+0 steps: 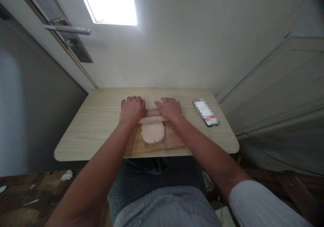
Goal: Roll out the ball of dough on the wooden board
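Observation:
A flattened round of pale dough (152, 134) lies on a wooden board (175, 136). Across the dough's far edge runs a light rolling pin (152, 119), dusted whitish in its middle. My left hand (133, 108) covers the pin's left end, its fingers curled down at the far side. Over the right end rests my right hand (170, 108), gripping with the thumb pointing inward. Both palms hide the ends of the pin.
The board sits on a small light-wood table (91, 125) with rounded near corners. A phone (205, 112), partly pixelated, lies to the right. Behind stands a pale door with a metal handle (68, 29); walls close in on both sides.

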Tool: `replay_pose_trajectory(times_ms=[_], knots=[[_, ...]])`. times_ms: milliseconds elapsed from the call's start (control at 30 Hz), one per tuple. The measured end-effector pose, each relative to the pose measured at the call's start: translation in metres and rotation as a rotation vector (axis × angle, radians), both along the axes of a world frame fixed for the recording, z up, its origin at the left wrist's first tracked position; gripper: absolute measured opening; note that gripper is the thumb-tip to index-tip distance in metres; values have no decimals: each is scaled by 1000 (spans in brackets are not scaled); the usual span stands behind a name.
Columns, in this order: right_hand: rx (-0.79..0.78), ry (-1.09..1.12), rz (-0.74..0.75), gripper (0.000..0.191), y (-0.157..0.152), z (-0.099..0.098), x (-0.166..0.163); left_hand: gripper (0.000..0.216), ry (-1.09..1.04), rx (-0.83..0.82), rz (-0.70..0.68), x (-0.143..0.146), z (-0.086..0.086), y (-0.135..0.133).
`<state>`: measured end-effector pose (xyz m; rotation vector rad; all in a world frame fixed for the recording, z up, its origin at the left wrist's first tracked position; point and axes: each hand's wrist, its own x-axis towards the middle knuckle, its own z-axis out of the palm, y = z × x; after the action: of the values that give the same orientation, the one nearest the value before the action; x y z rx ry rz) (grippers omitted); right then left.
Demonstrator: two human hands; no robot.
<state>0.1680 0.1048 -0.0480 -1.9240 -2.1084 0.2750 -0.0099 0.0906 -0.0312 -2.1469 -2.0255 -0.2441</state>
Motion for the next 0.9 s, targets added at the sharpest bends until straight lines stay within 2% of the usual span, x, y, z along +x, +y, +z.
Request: replay_pose_trajectory(times_ms=[467,900], knots=[[52,-20,-4,57,-10,1,0,46,-5,3,-2,-1,-1,-5],[159,-7,-6,45,-35,-3,3,47,-13,-14,-40,0,1,-26]])
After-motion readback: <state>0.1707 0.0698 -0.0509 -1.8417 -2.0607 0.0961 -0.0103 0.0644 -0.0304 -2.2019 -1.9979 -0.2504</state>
